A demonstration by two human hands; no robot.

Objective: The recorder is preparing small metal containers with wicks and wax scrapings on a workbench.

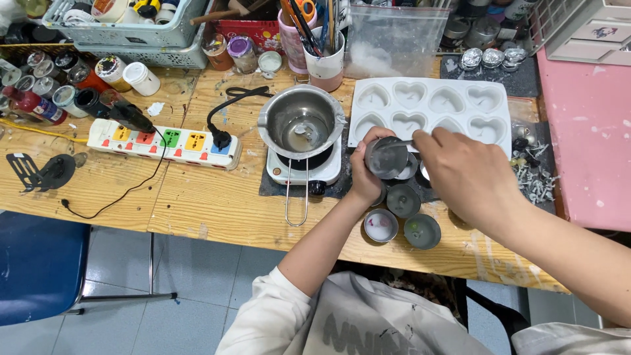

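Tins (402,217) btwn hands, mould (430,108) behind

a melting pot (301,122) is sitting on a hot plate (304,165), a power strip (164,142) lying left of it, a heart mould (430,108) lying right, small tins (402,217) standing before the mould.

Wooden table (217,210) carries power strip (164,142), hotplate (304,167), heart mould (430,108).

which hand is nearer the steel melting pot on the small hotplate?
Left. The left hand, holding a small round metal tin, sits just right of the steel melting pot without touching it. The right hand is farther right, beyond the tin.
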